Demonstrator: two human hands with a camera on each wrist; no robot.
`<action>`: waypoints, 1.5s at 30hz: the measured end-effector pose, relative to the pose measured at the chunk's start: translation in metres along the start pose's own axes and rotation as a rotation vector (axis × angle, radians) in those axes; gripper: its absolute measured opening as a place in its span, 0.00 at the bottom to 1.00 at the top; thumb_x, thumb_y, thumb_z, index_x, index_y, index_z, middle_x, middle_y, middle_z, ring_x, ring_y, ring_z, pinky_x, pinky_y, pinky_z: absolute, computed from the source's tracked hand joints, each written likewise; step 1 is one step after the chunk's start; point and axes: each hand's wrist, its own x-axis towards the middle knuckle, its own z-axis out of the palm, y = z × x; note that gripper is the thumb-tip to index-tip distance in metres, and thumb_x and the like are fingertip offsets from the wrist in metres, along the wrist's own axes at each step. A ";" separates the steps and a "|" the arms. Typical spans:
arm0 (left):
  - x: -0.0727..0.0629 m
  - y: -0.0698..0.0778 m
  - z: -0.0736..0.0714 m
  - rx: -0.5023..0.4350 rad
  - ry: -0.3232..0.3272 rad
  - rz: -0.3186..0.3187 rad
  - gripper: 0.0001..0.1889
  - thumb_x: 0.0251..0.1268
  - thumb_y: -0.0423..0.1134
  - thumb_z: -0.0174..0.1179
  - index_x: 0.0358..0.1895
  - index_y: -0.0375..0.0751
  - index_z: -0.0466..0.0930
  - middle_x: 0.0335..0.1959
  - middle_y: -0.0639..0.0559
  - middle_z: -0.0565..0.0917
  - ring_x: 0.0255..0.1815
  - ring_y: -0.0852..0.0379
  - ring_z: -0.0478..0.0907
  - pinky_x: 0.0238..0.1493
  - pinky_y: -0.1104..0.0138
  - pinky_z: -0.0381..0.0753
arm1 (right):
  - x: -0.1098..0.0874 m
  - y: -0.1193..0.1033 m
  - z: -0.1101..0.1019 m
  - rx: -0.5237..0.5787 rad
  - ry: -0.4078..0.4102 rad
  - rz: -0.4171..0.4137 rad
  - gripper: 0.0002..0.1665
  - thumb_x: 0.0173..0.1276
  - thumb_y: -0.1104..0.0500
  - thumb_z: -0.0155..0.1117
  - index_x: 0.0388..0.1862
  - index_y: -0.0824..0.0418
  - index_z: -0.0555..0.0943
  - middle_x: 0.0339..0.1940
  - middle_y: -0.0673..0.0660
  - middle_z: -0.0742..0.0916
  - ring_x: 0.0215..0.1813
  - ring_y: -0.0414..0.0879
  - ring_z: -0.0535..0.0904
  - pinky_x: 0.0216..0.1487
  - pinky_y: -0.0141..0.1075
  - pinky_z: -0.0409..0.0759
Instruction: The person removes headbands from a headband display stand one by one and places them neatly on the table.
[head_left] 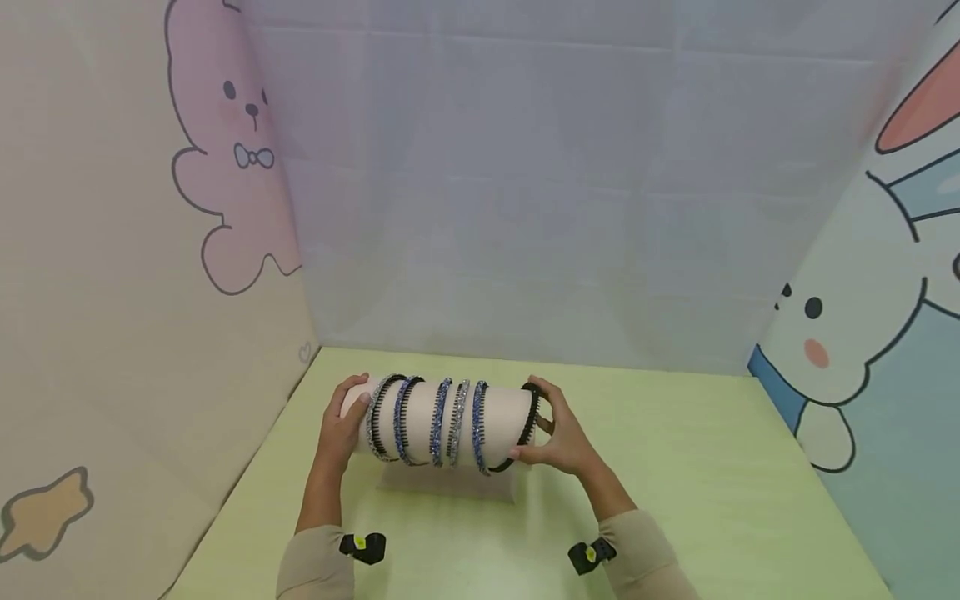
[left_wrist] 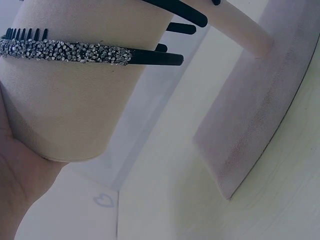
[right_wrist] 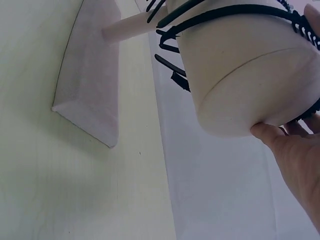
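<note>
Black headband (head_left: 533, 417) aslant: we should ease it evenly.
Our left hand (head_left: 345, 425) grips the roller's (head_left: 506, 417) left end; our right hand (head_left: 566, 437) holds the headband.

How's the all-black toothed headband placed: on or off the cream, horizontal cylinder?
On, slanted: in head view, the black headband crosses the cream cylinder diagonally near the right hand.

Headbands (head_left: 437, 425) around a roll (head_left: 423, 421)
Base (head_left: 450, 486) beneath, on the table (head_left: 712, 467); left hand (head_left: 345, 423) at the roll's left end, right hand (head_left: 564, 437) at the rightmost headband (head_left: 533, 414).
</note>
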 end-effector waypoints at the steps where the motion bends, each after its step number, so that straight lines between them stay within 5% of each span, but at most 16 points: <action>1: 0.000 0.001 0.000 -0.002 0.000 -0.001 0.19 0.69 0.33 0.49 0.61 0.32 0.64 0.67 0.41 0.63 0.61 0.50 0.61 0.52 0.61 0.60 | 0.000 0.000 0.000 0.005 -0.004 0.006 0.59 0.44 0.71 0.75 0.70 0.69 0.49 0.66 0.73 0.58 0.67 0.65 0.52 0.58 0.56 0.62; 7: 0.003 0.002 -0.005 -0.012 0.004 -0.001 0.19 0.70 0.33 0.49 0.61 0.34 0.64 0.67 0.43 0.63 0.59 0.53 0.62 0.51 0.61 0.61 | 0.006 -0.001 0.003 -0.012 -0.062 0.016 0.64 0.43 0.70 0.76 0.71 0.68 0.43 0.68 0.72 0.55 0.69 0.64 0.49 0.60 0.57 0.57; 17: 0.005 -0.005 -0.004 -0.038 0.010 -0.023 0.18 0.70 0.32 0.49 0.61 0.35 0.64 0.67 0.44 0.63 0.60 0.54 0.61 0.52 0.62 0.60 | 0.007 0.001 0.000 0.060 -0.070 0.002 0.61 0.42 0.73 0.74 0.70 0.68 0.45 0.65 0.74 0.58 0.65 0.64 0.56 0.56 0.55 0.65; 36: 0.000 -0.001 -0.001 -0.008 0.012 -0.008 0.18 0.70 0.33 0.48 0.61 0.34 0.64 0.67 0.43 0.63 0.60 0.53 0.61 0.51 0.62 0.61 | 0.002 0.013 0.005 0.200 0.002 -0.068 0.61 0.41 0.78 0.71 0.70 0.68 0.46 0.64 0.72 0.57 0.62 0.65 0.57 0.49 0.50 0.73; 45: -0.002 0.000 0.001 -0.022 0.008 -0.023 0.18 0.70 0.33 0.49 0.61 0.33 0.63 0.67 0.43 0.63 0.59 0.54 0.62 0.51 0.63 0.62 | -0.004 0.042 0.005 0.243 0.065 -0.029 0.64 0.42 0.75 0.73 0.73 0.58 0.46 0.68 0.66 0.56 0.66 0.62 0.56 0.50 0.48 0.73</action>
